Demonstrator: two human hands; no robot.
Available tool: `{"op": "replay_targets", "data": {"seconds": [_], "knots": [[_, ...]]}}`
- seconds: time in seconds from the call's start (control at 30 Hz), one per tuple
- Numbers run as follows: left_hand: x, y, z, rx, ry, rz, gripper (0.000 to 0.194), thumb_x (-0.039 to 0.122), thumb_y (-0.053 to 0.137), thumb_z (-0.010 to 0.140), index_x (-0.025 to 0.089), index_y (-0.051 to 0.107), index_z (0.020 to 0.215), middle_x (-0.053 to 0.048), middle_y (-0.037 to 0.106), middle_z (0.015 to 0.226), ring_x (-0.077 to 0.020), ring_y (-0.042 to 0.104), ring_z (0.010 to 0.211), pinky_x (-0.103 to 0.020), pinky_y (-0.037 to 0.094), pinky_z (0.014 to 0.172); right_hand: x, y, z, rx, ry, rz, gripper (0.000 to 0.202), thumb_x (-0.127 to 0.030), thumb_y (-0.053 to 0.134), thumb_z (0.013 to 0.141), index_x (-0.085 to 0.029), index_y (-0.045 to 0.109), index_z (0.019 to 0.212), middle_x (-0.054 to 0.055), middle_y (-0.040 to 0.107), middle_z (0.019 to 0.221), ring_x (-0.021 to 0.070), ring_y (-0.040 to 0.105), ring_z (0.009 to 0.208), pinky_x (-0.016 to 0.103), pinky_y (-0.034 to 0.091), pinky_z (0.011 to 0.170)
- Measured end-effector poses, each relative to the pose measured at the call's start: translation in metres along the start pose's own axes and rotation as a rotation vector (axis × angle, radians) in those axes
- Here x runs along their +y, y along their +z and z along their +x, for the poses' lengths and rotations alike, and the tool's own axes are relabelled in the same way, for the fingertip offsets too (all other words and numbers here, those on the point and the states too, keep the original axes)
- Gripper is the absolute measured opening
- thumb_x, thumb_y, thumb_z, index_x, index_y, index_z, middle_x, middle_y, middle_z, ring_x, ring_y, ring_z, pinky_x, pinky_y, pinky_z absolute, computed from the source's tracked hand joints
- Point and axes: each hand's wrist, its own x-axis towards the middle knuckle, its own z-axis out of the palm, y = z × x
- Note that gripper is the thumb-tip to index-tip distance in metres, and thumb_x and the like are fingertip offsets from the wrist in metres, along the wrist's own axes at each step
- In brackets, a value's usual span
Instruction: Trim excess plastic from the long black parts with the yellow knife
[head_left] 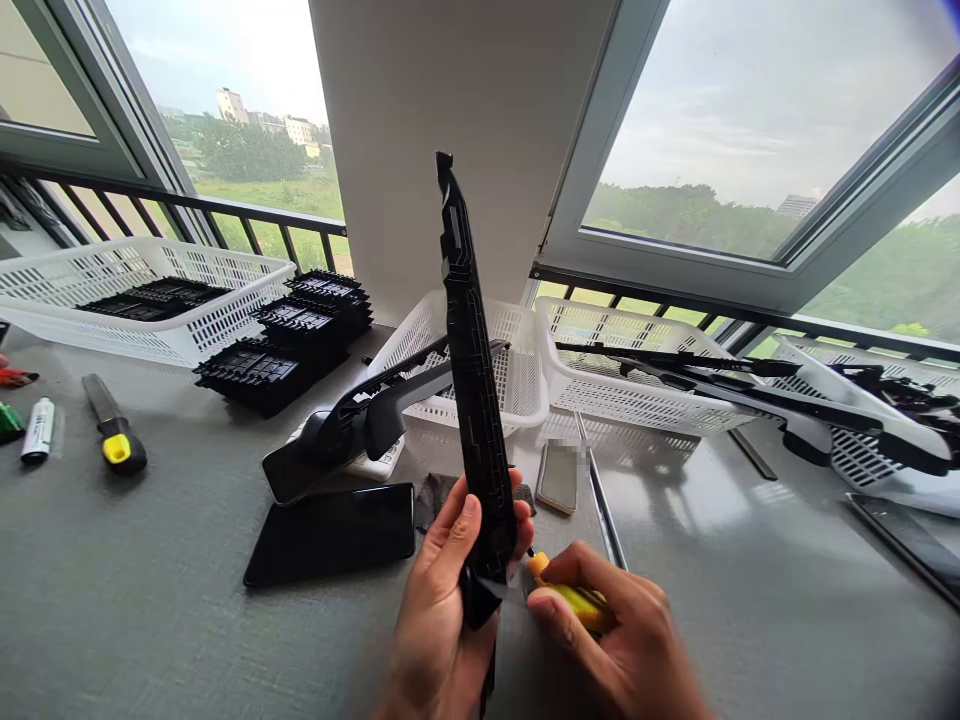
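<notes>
A long black plastic trim piece (478, 400) stands nearly upright in my left hand (450, 560), whose fingers and thumb wrap round its lower end. Ribs and clips run along the side facing me. My right hand (607, 620) grips a small hand tool with a yellow handle (581, 605) just right of the piece's lower end. Its short dark tip points up and left towards my left fingers; whether it touches the piece I cannot tell.
Behind are white baskets (480, 415), (637, 395), (217, 335), some with black parts. Stacked black grilles (300, 330), a tablet (334, 535), a phone (559, 475), a yellow-black knife (116, 440) and a white marker (39, 430) lie on the grey table (187, 640).
</notes>
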Motion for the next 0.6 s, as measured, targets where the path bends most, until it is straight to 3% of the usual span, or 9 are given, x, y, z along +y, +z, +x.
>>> {"op": "replay_targets", "data": {"seconds": [0.17, 0.33, 0.6], "knots": [[0.004, 0.004, -0.001, 0.044, 0.000, -0.031, 0.023, 0.013, 0.060, 0.109, 0.014, 0.083, 0.110, -0.012, 0.087, 0.113, -0.0184, 0.085, 0.086, -0.028, 0.073, 0.082, 0.006, 0.002, -0.002, -0.090, -0.135, -0.051, 0.056, -0.070, 0.062, 0.104, -0.020, 0.064, 0.076, -0.003, 0.059, 0.062, 0.0100, 0.050, 0.051, 0.021, 0.038, 0.052], [0.009, 0.012, -0.003, 0.184, -0.020, -0.058, 0.025, 0.010, 0.057, 0.109, 0.013, 0.082, 0.107, -0.012, 0.087, 0.107, -0.0190, 0.085, 0.076, -0.028, 0.074, 0.071, -0.003, -0.004, -0.002, 0.026, -0.021, -0.047, 0.059, -0.072, 0.058, 0.105, -0.021, 0.066, 0.078, -0.002, 0.060, 0.061, 0.0113, 0.051, 0.051, 0.022, 0.039, 0.052], [0.010, 0.008, -0.003, 0.159, 0.015, 0.002, 0.023, 0.013, 0.061, 0.109, 0.012, 0.082, 0.117, -0.014, 0.085, 0.117, -0.0190, 0.084, 0.083, -0.027, 0.073, 0.077, -0.004, -0.001, -0.002, -0.023, -0.094, -0.063, 0.063, -0.076, 0.059, 0.103, -0.020, 0.067, 0.075, -0.002, 0.060, 0.062, 0.0109, 0.051, 0.052, 0.022, 0.038, 0.053]]}}
